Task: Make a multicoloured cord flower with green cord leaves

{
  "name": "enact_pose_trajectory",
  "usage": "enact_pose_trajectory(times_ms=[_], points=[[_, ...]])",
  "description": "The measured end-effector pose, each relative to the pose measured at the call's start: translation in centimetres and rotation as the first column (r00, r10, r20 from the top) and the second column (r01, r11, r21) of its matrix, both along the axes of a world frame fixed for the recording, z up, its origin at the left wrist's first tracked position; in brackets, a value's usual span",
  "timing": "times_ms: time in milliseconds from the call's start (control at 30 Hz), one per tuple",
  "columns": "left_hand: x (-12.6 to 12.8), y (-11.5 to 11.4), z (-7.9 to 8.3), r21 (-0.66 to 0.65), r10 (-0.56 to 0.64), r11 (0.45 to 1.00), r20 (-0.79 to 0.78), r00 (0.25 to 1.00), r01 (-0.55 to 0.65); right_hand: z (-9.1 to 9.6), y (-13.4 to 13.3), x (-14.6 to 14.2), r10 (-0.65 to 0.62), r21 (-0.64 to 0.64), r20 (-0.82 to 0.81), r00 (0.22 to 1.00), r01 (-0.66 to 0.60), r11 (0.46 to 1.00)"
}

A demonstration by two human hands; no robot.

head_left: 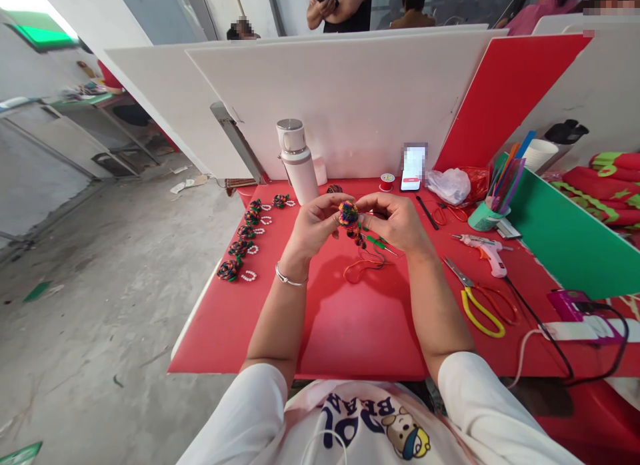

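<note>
Head view: both bare hands meet above the middle of the red desk, with a multicoloured yarn rosette between their fingertips. The left hand, with a silver bracelet at its wrist, has its grip pinching the rosette's left side between thumb and fingers; the right hand has its grip pinching the right side in the same way. From under the rosette hangs a narrow length of matching yarn work, and a loose orange and dark strand curls across the desk below. Just beside it, near the right hand, lies a green-handled crochet hook. Along the desk's left edge, well apart from the hands, similar yarn flowers sit in a column, each near a curved string of white beads. Behind the left hand stands a white flask, upright, and another dark yarn piece shows partly past the fingers. Farther back are a red thread spool and a phone with a lit screen. On the right side lie large scissors with one yellow and one red handle loop, a pink glue gun, and a green cup holding colourful sticks.
</note>
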State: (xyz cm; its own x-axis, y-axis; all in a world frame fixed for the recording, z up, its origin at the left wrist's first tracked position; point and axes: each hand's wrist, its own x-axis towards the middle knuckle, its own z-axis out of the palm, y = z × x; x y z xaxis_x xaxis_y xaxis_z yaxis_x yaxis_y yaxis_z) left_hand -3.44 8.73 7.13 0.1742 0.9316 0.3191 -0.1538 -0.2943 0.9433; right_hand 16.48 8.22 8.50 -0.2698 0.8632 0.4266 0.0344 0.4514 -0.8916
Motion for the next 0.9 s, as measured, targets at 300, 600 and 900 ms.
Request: enact_pose_trajectory(times_ms=[300, 600, 900], points=[[-0.09, -0.22, 0.27, -0.1, -0.067, 0.992, 0.058, 0.996, 0.072, -0.43, 0.15, -0.09, -0.112, 0.117, 0.078, 0.991, 0.103, 0.988], [0.19, -0.1, 0.42, -0.016, 0.034, 0.999, 0.088, 0.995, -0.033, 0.0, 0.21, 0.53, 0.075, 0.003, 0.011, 0.997, -0.075, 0.997], [0.41, -0.24, 0.31, 0.006, 0.084, 0.996, 0.052, 0.995, -0.084, -0.26, 0.31, 0.36, 0.061, 0.013, -0.002, 0.998, -0.061, 0.998]])
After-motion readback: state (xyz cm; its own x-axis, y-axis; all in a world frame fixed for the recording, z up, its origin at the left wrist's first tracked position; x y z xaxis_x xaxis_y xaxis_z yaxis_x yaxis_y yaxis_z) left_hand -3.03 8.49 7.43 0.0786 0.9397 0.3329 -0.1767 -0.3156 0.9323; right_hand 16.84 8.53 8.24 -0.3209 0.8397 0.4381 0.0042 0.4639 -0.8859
